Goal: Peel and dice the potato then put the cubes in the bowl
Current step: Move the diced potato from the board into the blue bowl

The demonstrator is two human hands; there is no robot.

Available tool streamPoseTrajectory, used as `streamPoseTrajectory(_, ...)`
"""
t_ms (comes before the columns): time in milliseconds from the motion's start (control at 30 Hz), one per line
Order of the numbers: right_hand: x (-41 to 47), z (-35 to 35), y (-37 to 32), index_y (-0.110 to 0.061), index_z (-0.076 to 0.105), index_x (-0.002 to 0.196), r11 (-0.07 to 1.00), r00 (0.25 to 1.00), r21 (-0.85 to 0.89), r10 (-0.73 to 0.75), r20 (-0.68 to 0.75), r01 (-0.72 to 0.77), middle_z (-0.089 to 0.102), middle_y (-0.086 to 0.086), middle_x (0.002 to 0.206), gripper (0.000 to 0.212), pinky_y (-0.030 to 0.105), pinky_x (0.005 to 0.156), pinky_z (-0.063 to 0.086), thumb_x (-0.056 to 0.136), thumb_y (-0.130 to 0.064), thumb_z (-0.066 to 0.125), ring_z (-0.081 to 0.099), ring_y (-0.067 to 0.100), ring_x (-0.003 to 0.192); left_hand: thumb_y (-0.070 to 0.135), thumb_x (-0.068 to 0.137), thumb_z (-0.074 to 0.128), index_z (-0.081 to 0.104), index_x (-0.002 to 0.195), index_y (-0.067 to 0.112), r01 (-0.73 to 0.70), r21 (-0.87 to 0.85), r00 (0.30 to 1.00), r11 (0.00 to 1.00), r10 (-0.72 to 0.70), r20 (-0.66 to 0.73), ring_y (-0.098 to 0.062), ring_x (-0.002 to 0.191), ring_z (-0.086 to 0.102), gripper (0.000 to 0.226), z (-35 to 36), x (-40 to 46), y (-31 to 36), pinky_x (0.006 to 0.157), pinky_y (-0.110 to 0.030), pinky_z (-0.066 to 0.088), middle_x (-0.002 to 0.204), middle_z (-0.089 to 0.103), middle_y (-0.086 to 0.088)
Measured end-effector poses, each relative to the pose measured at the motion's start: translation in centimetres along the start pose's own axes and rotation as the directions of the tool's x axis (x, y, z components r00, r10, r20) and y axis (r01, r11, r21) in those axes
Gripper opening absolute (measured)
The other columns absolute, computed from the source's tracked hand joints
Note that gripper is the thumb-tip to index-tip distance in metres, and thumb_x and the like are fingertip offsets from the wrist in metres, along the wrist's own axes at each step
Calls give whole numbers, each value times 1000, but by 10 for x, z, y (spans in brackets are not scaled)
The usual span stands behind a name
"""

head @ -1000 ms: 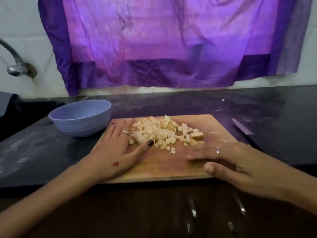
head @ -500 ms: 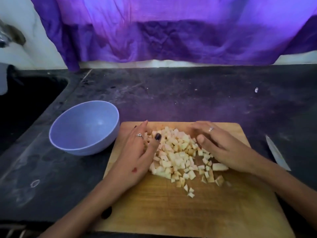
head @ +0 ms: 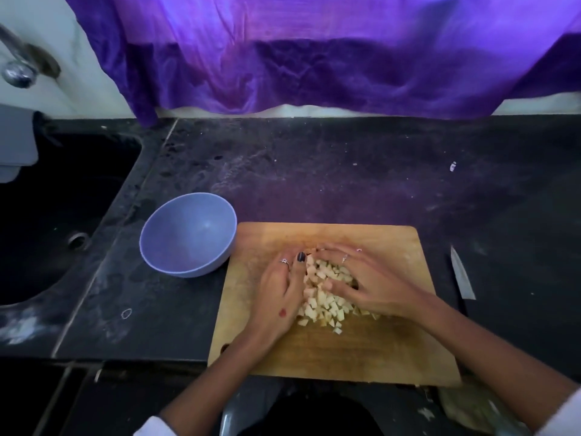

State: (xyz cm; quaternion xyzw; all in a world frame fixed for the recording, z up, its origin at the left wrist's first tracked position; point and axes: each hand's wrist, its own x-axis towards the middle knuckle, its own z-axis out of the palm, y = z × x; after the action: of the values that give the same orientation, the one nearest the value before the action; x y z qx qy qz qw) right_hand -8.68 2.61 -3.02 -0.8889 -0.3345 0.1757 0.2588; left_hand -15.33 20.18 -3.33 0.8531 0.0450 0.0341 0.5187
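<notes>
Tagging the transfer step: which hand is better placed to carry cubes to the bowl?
Left, probably. The left hand lies on the pile's bowl side, and the empty bowl sits just off the cutting board's left edge. The right hand would have to cross over the potato cubes.

One bowl (head: 188,234), one knife (head: 462,275), one board (head: 393,247).

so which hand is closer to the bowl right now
Left. The left hand cups the potato cubes on the side facing the bowl. The right hand cups the pile's far side, farther away.
</notes>
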Motion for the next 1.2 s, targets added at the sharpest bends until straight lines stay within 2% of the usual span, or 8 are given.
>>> streamPoseTrajectory(233,1,12,-26,-44,-4,149,952,999,-303,-41,25,47,-7,-6,160,101,53,116,5,68,-88,37,-6,19,147,47,102,29,60,117,25,-8,-207,934,978,-67,-352,-1,111,57,40,-24,-4,19,96,-23,43,111,65,10)
streamPoseTrajectory(400,19,23,-39,-59,15,141,915,993,-387,-100,60,116,7,-4,161,80,63,108,3,69,-89,32,4,33,146,41,100,31,59,119,24,-27,-66,833,997,-14,-553,-6,112,56,38,-47,-23,17,95,-27,44,117,61,11)
streamPoseTrajectory(567,21,30,-44,-43,61,118,876,988,-466,-154,-34,120,54,3,135,55,61,91,38,76,-73,41,51,38,121,37,99,31,56,123,18,3,32,717,999,20,-697,-13,112,50,40,-75,-28,4,90,-19,40,118,51,12)
streamPoseTrajectory(700,23,34,-43,-37,68,105,880,976,-460,-187,-116,114,60,2,124,44,51,88,43,78,-66,48,55,33,112,32,99,32,56,124,18,44,17,682,999,-18,-731,-17,119,45,37,-99,-20,-12,91,-9,35,120,42,19)
streamPoseTrajectory(833,30,35,-49,-32,68,93,875,972,-481,-154,-180,49,63,2,114,36,44,77,51,80,-59,49,58,30,100,25,100,33,56,124,13,29,39,665,999,10,-747,-19,120,45,35,-126,-7,-22,97,-26,39,118,40,20)
streamPoseTrajectory(967,40,30,-55,-27,69,91,881,977,-473,-102,-190,1,65,4,105,30,38,60,55,82,-50,52,64,29,89,20,102,33,55,124,10,68,8,665,998,-40,-745,-17,119,44,32,-144,5,-27,90,-2,29,123,44,4)
streamPoseTrajectory(1100,43,22,-57,-23,71,89,889,983,-455,-42,-176,-43,67,3,94,35,34,43,52,64,-45,82,67,24,70,21,104,33,55,124,12,83,1,689,997,-56,-723,-15,118,45,31,-153,14,-31,88,0,29,121,43,5)
streamPoseTrajectory(1200,48,16,-54,-21,70,102,935,966,-328,51,-254,-136,66,-2,98,36,39,60,58,74,-43,76,67,20,73,25,103,33,55,124,14,75,2,706,997,-52,-706,-16,119,45,32,-158,20,-38,91,-5,31,121,42,9)
